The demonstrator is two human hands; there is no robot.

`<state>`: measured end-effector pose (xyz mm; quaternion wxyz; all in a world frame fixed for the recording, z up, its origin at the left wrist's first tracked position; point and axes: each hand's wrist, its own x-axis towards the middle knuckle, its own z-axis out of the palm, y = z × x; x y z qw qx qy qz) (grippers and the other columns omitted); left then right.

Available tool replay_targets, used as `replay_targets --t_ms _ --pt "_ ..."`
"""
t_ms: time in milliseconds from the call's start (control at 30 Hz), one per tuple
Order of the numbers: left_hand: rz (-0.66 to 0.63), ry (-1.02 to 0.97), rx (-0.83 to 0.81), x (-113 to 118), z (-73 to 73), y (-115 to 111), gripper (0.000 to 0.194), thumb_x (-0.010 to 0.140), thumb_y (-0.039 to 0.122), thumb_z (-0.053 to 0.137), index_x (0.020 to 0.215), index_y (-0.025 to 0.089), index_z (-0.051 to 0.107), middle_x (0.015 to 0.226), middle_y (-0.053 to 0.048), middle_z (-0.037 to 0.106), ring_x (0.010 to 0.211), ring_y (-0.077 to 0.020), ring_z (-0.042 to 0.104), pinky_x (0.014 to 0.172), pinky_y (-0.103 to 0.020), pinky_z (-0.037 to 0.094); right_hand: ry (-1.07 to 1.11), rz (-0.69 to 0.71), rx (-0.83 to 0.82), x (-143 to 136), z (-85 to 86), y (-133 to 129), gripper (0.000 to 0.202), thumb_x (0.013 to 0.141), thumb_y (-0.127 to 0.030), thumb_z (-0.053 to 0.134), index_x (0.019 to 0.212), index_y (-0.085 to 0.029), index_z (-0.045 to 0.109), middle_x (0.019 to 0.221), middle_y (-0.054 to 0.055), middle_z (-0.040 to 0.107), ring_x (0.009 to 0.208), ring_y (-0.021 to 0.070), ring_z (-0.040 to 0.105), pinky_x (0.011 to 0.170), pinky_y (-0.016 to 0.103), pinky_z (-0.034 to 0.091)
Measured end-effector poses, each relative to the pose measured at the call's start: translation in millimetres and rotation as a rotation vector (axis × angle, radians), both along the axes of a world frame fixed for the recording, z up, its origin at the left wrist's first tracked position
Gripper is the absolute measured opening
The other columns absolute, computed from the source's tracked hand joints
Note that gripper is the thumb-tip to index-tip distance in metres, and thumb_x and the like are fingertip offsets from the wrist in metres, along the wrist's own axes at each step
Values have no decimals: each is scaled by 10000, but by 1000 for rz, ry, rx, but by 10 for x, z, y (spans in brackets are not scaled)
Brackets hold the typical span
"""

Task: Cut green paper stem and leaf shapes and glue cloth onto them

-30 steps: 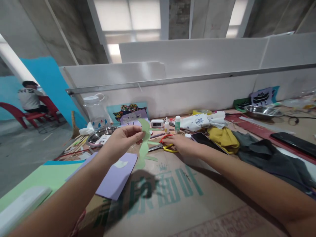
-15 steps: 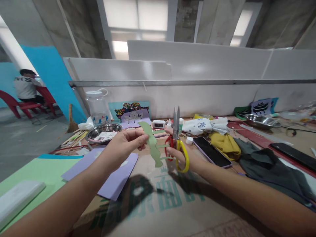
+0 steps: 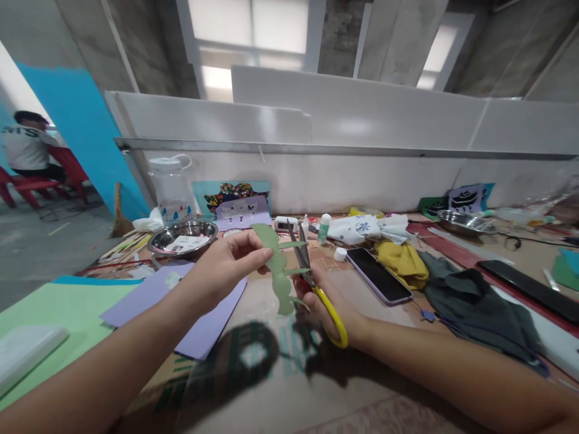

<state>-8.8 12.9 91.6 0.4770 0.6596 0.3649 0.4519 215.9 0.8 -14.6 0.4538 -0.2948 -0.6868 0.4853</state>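
Note:
Between the thumb and fingers of my left hand (image 3: 242, 256) is a green paper cutout (image 3: 281, 283), held upright above the table. It has a wavy edge, and thin strips stick out from it to the right. My right hand (image 3: 332, 298) grips a pair of scissors (image 3: 330, 310) by yellow handles. The scissors' blades point up and left, slightly apart, and lie at the cutout's thin strips. Whether they touch the paper I cannot tell.
Left of the hands lie purple paper (image 3: 212, 325), green sheets (image 3: 85, 307) and a metal bowl (image 3: 156, 244). A water bottle (image 3: 172, 190) stands behind. On the right are a phone (image 3: 379, 276), yellow cloth (image 3: 402, 265) and dark cloth (image 3: 470, 307). A glue stick (image 3: 324, 229) stands at the back.
The scissors have tilted left, and their blades have come from beside the cutout to its thin strips. My right hand has turned and lowered slightly. My left hand still holds the cutout.

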Motion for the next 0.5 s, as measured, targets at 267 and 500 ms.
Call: replay_targets --t_ms 267,500 --pt "62 -32 -16 -80 72 26 309 749 417 810 727 188 604 705 14 680 660 -137 669 657 -255 533 0 30 -4 -48 132 -126 543 852 -706 609 1124 -250 498 864 -17 434 718 126 410 637 253 411" --pt "33 -46 -141 -215 259 1 344 652 429 866 668 207 603 556 25 627 484 -132 615 503 -256 535 -29 39 -29 -60 122 -128 569 827 -713 631 1120 -240 512 783 -41 398 655 120 372 604 258 346"
